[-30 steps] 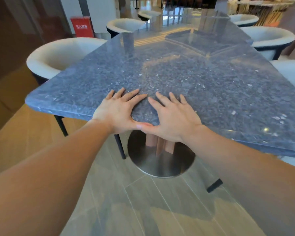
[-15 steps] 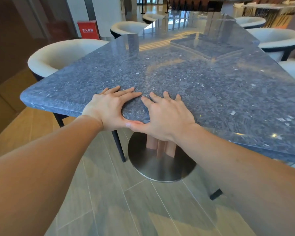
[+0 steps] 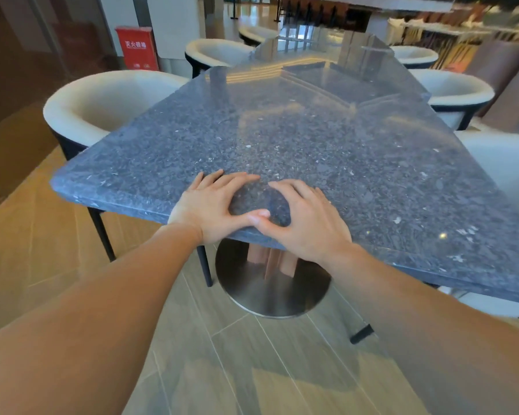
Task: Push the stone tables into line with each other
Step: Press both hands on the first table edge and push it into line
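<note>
The near stone table (image 3: 327, 151) has a speckled blue-grey polished top on a round metal base (image 3: 270, 292). A second stone table (image 3: 351, 70) of the same stone stands beyond it, and the seam between them runs at an angle, so their edges are out of line. My left hand (image 3: 210, 205) and my right hand (image 3: 309, 223) rest side by side on the near table's front edge. The thumbs touch, the fingers are spread and arched on the top, and the palms lie over the rim. Neither hand holds anything.
White tub chairs stand on both sides: one at the left (image 3: 102, 97), one further back (image 3: 216, 50), two at the right (image 3: 455, 91) (image 3: 503, 163). A red box (image 3: 137, 47) stands by the wall behind. Dark chair legs (image 3: 102, 235) stand on the floor near the base.
Both hands stay on the same spot of the table's front edge. Their fingers have gone from lying flat to arched. The view has shifted slightly, and I cannot tell whether the table moved.
</note>
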A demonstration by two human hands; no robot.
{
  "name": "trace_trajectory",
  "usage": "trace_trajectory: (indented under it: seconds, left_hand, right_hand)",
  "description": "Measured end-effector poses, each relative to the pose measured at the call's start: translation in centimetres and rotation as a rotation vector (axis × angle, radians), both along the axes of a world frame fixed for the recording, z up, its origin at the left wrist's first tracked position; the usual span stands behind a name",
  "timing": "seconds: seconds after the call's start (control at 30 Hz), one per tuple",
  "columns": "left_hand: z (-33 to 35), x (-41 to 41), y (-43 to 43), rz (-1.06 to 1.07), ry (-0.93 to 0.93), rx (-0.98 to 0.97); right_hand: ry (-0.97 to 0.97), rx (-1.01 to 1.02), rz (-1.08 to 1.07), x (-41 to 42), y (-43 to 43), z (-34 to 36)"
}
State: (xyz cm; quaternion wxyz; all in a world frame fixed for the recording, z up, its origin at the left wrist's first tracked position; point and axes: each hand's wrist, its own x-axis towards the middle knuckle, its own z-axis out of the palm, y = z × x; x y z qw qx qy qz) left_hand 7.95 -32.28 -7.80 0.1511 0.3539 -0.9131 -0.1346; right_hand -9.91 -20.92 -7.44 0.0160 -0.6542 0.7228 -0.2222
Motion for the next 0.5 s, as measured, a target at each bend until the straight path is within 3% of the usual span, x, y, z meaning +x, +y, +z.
trace_trajectory:
  seconds: [0.1,0.2,0.37,0.5]
  left_hand:
    - [4.1,0.8,1.5,-0.022,0.505,0.281]
    - [11.2,2.2,2.9,0.018,0.853,0.321]
    - [21.7,5.0,4.7,-0.086,0.911,0.306]
    - [27.7,7.4,4.6,-0.108,0.901,0.282]
  right_hand:
    - [-0.415,-0.195,-0.11,1.4,1.2,3.2]
    - [-0.741,-0.353,-0.078,3.1,1.6,9.8]
    - [-0.815,-0.384,0.125,4.1,2.6,20.8]
    - [-0.798,-0.423,0.217,5.1,2.3,25.8]
